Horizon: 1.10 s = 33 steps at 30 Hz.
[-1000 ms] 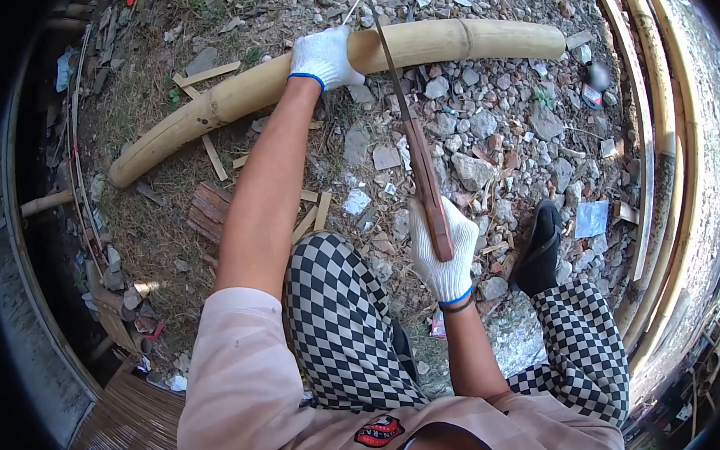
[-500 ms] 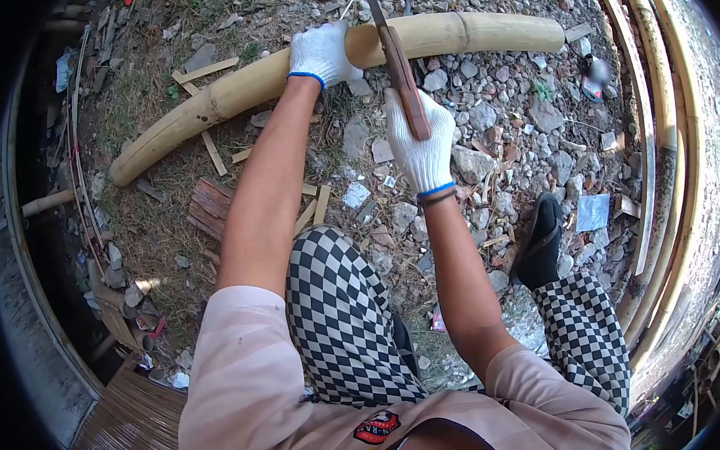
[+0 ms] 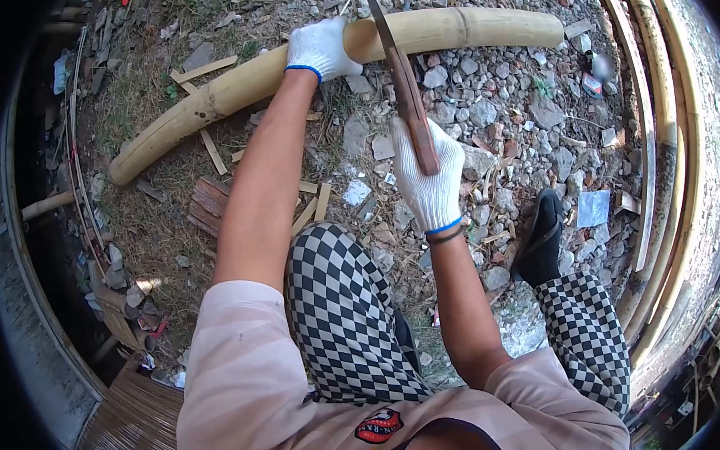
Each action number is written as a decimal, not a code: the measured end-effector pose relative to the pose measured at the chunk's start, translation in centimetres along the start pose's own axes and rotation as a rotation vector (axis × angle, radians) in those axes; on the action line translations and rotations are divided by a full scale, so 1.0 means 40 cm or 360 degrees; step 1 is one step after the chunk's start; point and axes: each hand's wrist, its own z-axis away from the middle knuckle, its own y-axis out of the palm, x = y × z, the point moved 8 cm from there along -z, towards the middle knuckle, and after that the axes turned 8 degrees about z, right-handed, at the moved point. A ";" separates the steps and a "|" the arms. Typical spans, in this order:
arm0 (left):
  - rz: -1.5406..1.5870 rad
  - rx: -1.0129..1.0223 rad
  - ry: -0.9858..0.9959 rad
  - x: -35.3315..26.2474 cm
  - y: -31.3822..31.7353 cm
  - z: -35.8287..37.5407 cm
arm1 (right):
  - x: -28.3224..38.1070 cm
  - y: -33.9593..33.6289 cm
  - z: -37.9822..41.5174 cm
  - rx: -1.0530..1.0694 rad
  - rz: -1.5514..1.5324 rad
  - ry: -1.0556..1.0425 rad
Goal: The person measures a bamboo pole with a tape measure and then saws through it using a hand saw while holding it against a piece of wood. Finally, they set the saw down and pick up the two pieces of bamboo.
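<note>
A thick, curved bamboo pole (image 3: 500, 28) lies across the stony ground in front of me. My left hand (image 3: 319, 49), in a white knit glove with a blue cuff, is wrapped over the pole near its middle. Just right of that hand, the dark, narrow blade of a hand saw (image 3: 409, 96) crosses the bamboo. Its long brown wooden handle points back toward me. My right hand (image 3: 429, 181), gloved the same way, grips the handle's near end, with its fingers partly hidden under the wood.
Broken stones (image 3: 485, 116) and rubble cover the ground, with thin bamboo strips (image 3: 206, 69) and a reddish wood chunk (image 3: 209, 205) to the left. Long bamboo poles (image 3: 656, 83) run along the right side. My sandalled foot (image 3: 540, 239) is planted at lower right.
My right hand has drawn the saw back toward my body, its handle now lower in view. The left hand stays on the bamboo, which has shifted up very slightly.
</note>
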 end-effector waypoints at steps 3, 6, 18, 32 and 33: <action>0.0016 -0.0058 0.0009 0.011 -0.014 -0.017 | -0.018 -0.051 0.133 -0.0011 -0.0228 0.0119; -0.0023 -0.0059 -0.0007 0.005 0.003 0.001 | -0.019 0.005 -0.001 0.0011 0.0000 0.0030; -0.0054 -0.0117 0.0033 0.005 0.008 0.020 | -0.025 0.060 -0.110 0.0013 0.0005 -0.0115; -0.0001 -0.0096 0.0024 0.017 -0.010 -0.008 | 0.012 0.042 -0.111 -0.0058 -0.0087 -0.0123; 0.0001 -0.0052 0.0034 0.010 0.010 0.019 | -0.006 -0.004 -0.016 -0.0031 -0.0102 0.0042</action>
